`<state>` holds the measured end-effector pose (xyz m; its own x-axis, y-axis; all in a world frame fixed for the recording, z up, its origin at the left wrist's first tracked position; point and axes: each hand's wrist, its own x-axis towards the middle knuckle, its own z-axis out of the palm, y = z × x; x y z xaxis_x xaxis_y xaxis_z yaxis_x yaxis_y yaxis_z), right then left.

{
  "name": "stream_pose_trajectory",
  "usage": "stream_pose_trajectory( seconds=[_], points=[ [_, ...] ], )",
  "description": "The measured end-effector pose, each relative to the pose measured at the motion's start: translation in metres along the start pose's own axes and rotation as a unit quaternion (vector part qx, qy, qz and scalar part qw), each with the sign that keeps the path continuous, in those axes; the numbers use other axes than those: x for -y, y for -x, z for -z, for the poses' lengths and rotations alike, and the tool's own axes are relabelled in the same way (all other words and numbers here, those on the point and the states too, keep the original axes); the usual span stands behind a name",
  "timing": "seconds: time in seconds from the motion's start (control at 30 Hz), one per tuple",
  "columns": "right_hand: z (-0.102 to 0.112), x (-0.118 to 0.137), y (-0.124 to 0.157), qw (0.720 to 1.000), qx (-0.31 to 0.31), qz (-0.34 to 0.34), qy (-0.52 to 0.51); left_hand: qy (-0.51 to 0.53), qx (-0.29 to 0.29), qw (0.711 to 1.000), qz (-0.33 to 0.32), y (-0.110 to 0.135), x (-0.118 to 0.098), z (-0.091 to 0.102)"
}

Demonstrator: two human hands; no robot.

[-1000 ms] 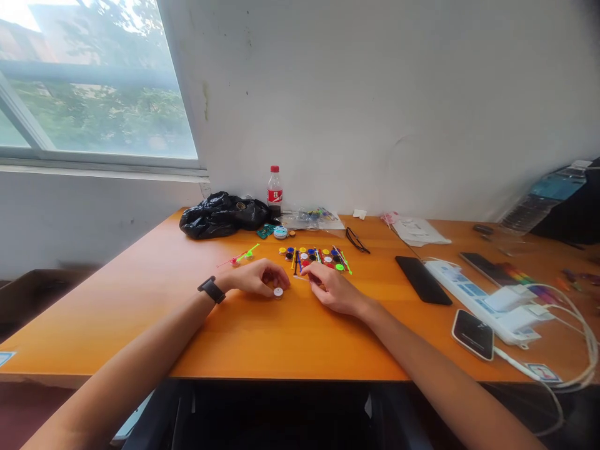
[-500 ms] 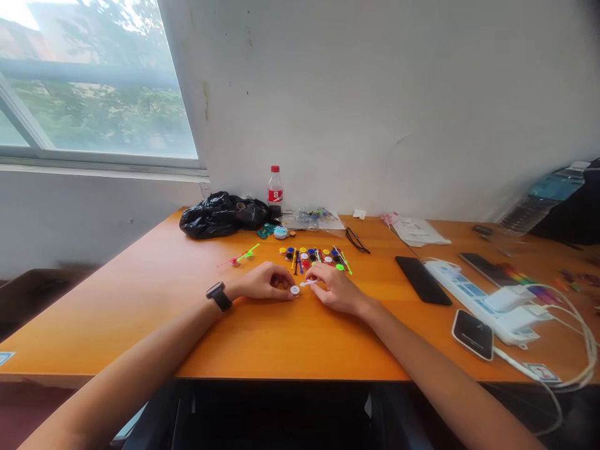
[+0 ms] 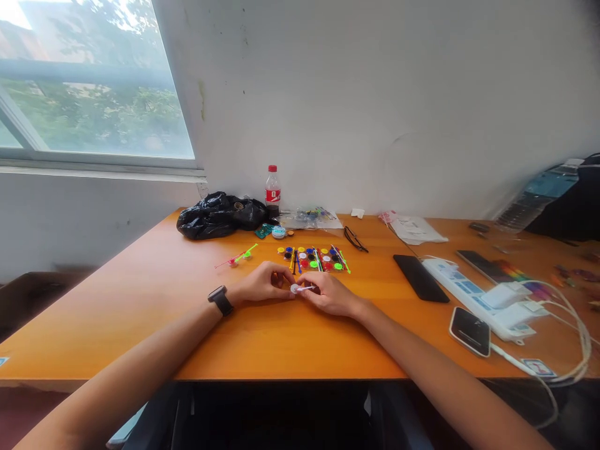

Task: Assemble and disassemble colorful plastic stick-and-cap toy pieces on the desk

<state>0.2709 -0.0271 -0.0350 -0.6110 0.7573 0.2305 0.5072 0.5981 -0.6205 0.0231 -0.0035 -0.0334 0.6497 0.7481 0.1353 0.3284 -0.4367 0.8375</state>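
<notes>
Near the middle of the desk, my left hand (image 3: pixel 263 282) pinches a small white round piece (image 3: pixel 294 289) between thumb and fingers. From the right, my right hand (image 3: pixel 332 294) grips a thin white arrow-shaped stick (image 3: pixel 308 288), its left end against the white piece. Whether the two are joined I cannot tell. Just beyond my hands lie coloured round pieces (image 3: pixel 327 259) in rows, with several coloured sticks (image 3: pixel 294 259) among them. To the left, a red and a green round piece (image 3: pixel 247 255) each have a stick on or beside them.
A black plastic bag (image 3: pixel 215 215), a cola bottle (image 3: pixel 272 190) and a clear bag of parts (image 3: pixel 312 217) stand along the wall. Black-handled pliers (image 3: pixel 355 239) lie right of them. Farther right are a black phone (image 3: pixel 420 278), a power strip (image 3: pixel 462 294) with cables and a white-edged device (image 3: pixel 469 331).
My right hand has moved left, bringing the white stick from beside the white round piece to against it. My left hand keeps its pinch.
</notes>
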Motion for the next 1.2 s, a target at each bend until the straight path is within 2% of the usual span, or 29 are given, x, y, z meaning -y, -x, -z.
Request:
stream_pose_trajectory(
  seconds=[0.27,0.5,0.8,1.2],
  points=[
    [-0.004,0.0,-0.004,0.987,-0.046,-0.084,-0.133,0.132,-0.034,0.99,-0.034,-0.006,0.005,-0.014],
    [-0.004,-0.006,-0.005,0.985,-0.05,-0.073,-0.147,0.193,0.002,0.981,0.01,-0.006,0.006,-0.014],
    [-0.004,-0.008,-0.005,0.985,-0.047,-0.064,-0.156,0.172,-0.009,0.985,0.013,-0.008,0.011,-0.014],
    [-0.002,-0.005,-0.004,0.986,-0.048,-0.061,-0.147,0.131,-0.046,0.99,0.021,-0.006,0.004,-0.017]
  ],
)
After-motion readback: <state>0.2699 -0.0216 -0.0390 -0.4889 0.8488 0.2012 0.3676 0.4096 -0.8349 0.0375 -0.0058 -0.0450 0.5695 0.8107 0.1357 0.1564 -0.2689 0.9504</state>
